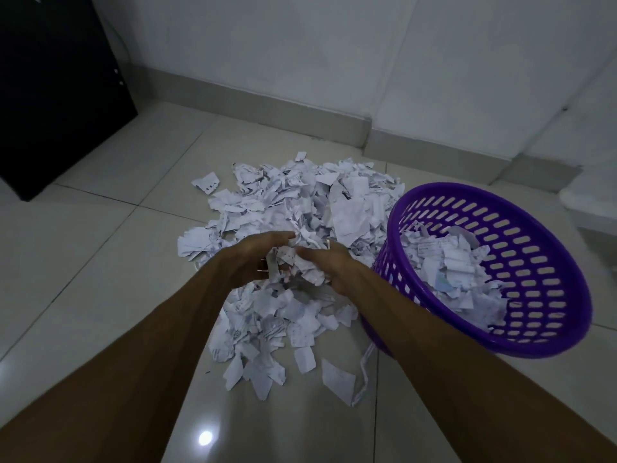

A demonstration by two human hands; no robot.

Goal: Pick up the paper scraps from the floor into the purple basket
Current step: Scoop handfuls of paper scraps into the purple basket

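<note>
A big heap of torn white paper scraps [287, 208] covers the tiled floor in the middle of the view. My left hand [248, 259] and my right hand [329, 265] are cupped together over the heap, gripping a bunch of scraps [290, 265] between them. The purple basket [541, 235], slotted plastic, stands tilted just right of the heap, touching it. Inside it lies a layer of scraps [447, 262]. Loose scraps trail toward me along the floor.
A black cabinet [53, 95] stands at the far left against the wall. A white wall with a grey skirting board [267, 111] runs behind the heap. A pale object [591, 205] sits at the right edge. Glossy floor tiles [83, 262] lie bare left of the heap.
</note>
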